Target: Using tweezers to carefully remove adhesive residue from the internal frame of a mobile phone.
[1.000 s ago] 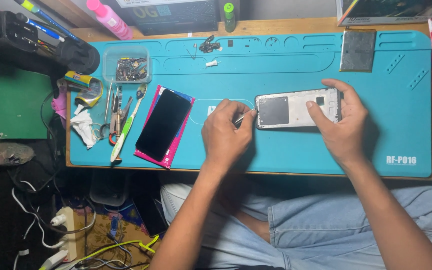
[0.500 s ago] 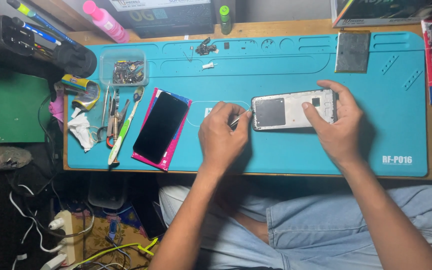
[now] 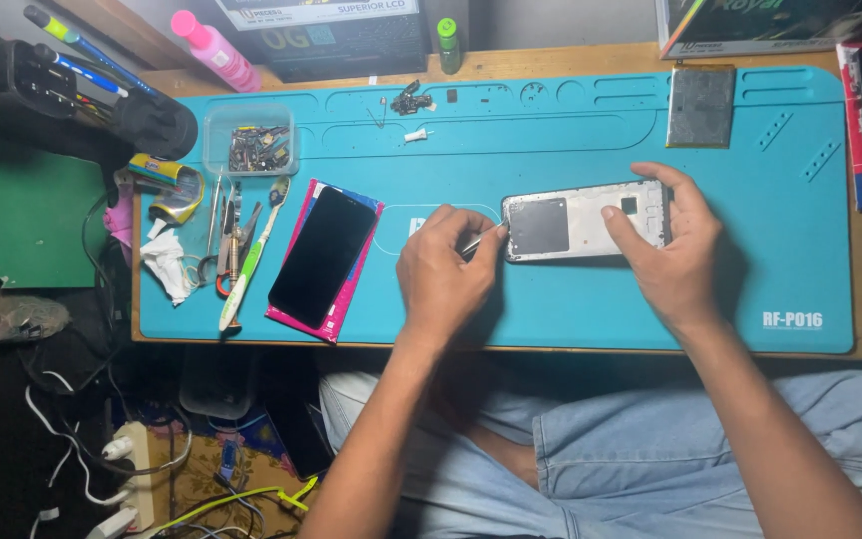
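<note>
Beside the hands (image 3: pixel 446 274) (image 3: pixel 670 250) holding the phone frame (image 3: pixel 581 220) lies a black screen (image 3: pixel 323 256).

Teal mat (image 3: pixel 591 309); silver-grey phone frame (image 3: pixel 583 220); pink bottle (image 3: pixel 216 50).

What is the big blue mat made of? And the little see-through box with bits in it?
The blue mat looks like soft matte rubber or silicone: dull surface, moulded grooves and trays along its top edge. The small box seems to be clear plastic, since the small parts show through its walls.
</note>
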